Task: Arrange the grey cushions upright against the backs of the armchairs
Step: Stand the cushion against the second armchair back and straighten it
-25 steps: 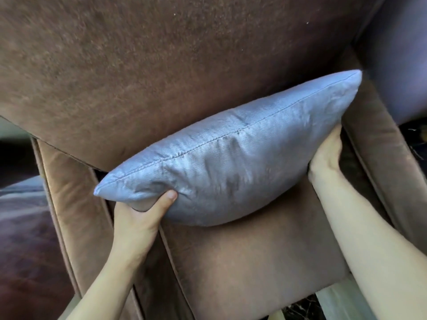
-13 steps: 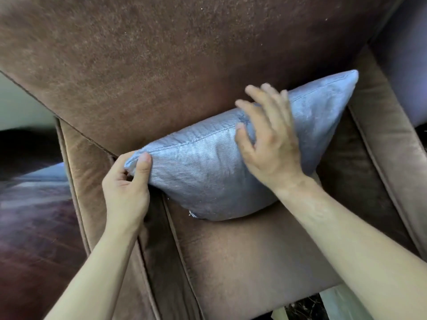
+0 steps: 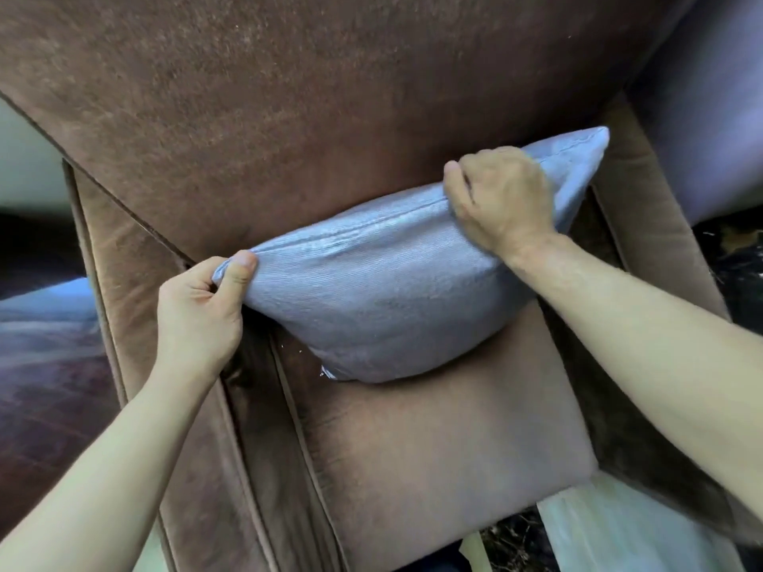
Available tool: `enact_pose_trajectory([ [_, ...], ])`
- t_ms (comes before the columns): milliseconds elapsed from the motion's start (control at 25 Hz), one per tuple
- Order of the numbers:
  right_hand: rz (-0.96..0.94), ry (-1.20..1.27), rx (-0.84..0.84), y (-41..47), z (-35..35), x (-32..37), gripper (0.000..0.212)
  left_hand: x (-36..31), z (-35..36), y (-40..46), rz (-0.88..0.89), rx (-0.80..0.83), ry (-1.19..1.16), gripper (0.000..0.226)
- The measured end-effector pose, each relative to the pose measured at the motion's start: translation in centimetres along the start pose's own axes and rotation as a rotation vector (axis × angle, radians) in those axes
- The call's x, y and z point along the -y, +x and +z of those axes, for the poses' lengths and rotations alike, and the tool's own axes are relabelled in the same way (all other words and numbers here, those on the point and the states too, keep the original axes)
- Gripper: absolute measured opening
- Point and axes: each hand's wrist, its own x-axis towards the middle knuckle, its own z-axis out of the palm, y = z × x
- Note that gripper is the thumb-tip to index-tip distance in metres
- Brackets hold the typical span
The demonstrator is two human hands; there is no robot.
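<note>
grey cushion pinched by left hand and right hand; no writing legible.

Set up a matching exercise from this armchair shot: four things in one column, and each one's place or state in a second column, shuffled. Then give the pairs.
Column 1
1. grey cushion
2. left hand
3. right hand
4. seat

Column 2
A. grips the cushion's top edge near its right corner
B. brown, bare at the front, bears the cushion's lower edge
C. pinches the cushion's left corner
D. stands on edge against the chair back

Pairs: 1-D, 2-C, 3-A, 4-B
</note>
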Motion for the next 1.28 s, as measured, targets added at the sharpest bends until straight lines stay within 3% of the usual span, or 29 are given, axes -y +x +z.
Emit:
enact_pose_trajectory([
  [160,0.181,-0.115,0.06,1.2,-1.8,-7.7,0.058,-0.4,0.6,0.3,-0.024,-0.022,0.03,0.049],
  [320,0.435,0.082,0.032,1.1,-1.9,-9.2,0.052,-2.0,0.2,0.2,-0.022,-0.018,0.122,0.036],
  [400,0.382,0.103,-0.075,0.6,-1.7,-8.7,0.041,-3.5,-0.3,-0.2,0.138,-0.041,0.302,0.021],
  [520,0.06,0.063,-0.254,-0.4,-0.9,-6.1,0.031,-5.3,0.7,-0.6,0.5,-0.05,0.635,0.033],
  [600,-0.057,0.087,-0.21,-0.4,-0.6,-4.8,0.036,-6.0,2.2,0.1,0.541,-0.001,0.83,0.049],
  [680,0.01,0.112,-0.101,0.1,-1.0,-4.4,0.042,-6.7,3.5,1.0,0.505,0.098,0.919,0.06],
  [760,0.04,0.08,0.067,0.7,-1.8,-4.3,0.05,-6.9,3.9,1.8,0.45,0.17,0.884,0.065],
  [840,0.018,0.031,0.162,1.3,-2.4,-4.2,0.055,-7.0,3.0,2.5,0.39,0.141,0.855,0.067],
  [1040,0.142,0.001,0.191,1.7,-2.7,-6.3,0.049,-5.9,-2.0,3.7,0.255,-0.02,0.766,0.063],
  [1200,0.126,0.059,0.048,1.0,-2.1,-6.0,0.043,-6.6,-2.0,0.8,0.486,-0.098,0.569,0.047],
  [1280,0.161,0.063,0.022,0.6,-1.9,-6.1,0.042,-8.4,0.4,0.0,0.635,-0.119,0.587,0.042],
])
